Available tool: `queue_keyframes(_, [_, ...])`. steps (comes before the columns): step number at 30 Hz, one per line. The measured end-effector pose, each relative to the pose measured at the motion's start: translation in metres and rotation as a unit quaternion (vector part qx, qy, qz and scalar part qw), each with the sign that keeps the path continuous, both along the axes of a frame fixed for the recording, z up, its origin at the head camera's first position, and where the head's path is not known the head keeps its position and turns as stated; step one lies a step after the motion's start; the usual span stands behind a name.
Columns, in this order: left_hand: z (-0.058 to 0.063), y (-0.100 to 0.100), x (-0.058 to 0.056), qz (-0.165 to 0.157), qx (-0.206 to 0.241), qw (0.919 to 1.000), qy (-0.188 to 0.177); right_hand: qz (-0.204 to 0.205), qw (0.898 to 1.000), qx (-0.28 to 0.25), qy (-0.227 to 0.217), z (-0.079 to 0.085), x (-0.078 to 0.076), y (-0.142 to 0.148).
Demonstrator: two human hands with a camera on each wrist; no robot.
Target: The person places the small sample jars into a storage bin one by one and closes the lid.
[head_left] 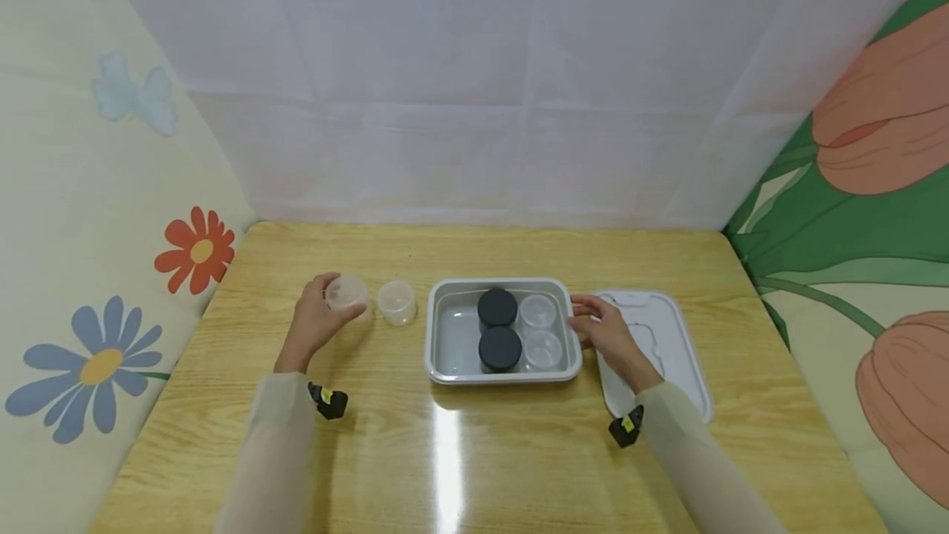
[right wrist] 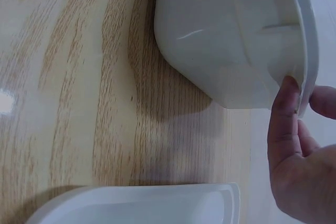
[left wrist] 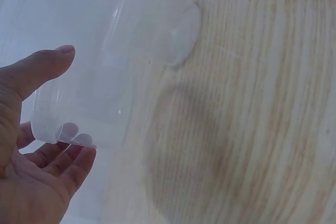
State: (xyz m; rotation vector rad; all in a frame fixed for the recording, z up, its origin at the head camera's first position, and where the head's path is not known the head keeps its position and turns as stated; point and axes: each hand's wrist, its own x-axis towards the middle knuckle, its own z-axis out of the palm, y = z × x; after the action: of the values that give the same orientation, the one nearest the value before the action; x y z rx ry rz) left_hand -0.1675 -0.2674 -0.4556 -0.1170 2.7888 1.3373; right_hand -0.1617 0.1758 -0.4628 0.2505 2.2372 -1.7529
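Note:
At the left of the head view, my left hand point(head_left: 310, 321) grips a clear plastic jar point(head_left: 346, 292) with its thumb and fingers. In the left wrist view, this jar point(left wrist: 94, 114) shows a ribbed edge beside the palm. A second clear jar point(head_left: 397, 302) stands on the table just right of it. My right hand point(head_left: 610, 336) pinches the right rim of a white rectangular container point(head_left: 452, 378). Inside sit two black-topped jars point(head_left: 499, 348) in the middle and two clear jars point(head_left: 542, 350) along the right side. The right wrist view shows fingertips and thumb on either side of the rim.
A flat white lid point(head_left: 685, 361) lies on the wooden table point(head_left: 385, 452), right of the container and partly under the right forearm. A white cloth point(head_left: 474, 105) hangs behind the table, and flower-printed cloths point(head_left: 67, 213) stand at both sides.

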Motion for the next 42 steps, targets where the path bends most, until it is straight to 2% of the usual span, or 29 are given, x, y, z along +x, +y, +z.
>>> queue_keyframes(10, [0.009, 0.006, -0.001, 0.001, 0.006, 0.9999, 0.013, -0.002, 1.0, -0.001, 0.004, 0.001, 0.0, -0.001])
queue_keyframes(21, [0.026, 0.022, -0.001, -0.009, 0.007, 0.999, 0.044, -0.001, 1.0, -0.002, 0.001, -0.001, 0.0, 0.0])
queue_keyframes(28, [0.038, 0.033, -0.001, -0.025, 0.009, 0.9974, 0.067, 0.001, 1.0, -0.002, 0.004, 0.0, 0.0, 0.0])
queue_keyframes(35, [0.045, 0.044, -0.001, -0.04, 0.014, 0.9948, 0.092, 0.0, 1.0, -0.003, 0.003, 0.0, 0.0, -0.002])
queue_keyframes(42, [0.049, 0.057, -0.001, -0.054, 0.022, 0.9942, 0.091, -0.002, 1.0, 0.0, -0.002, 0.001, 0.0, -0.001])
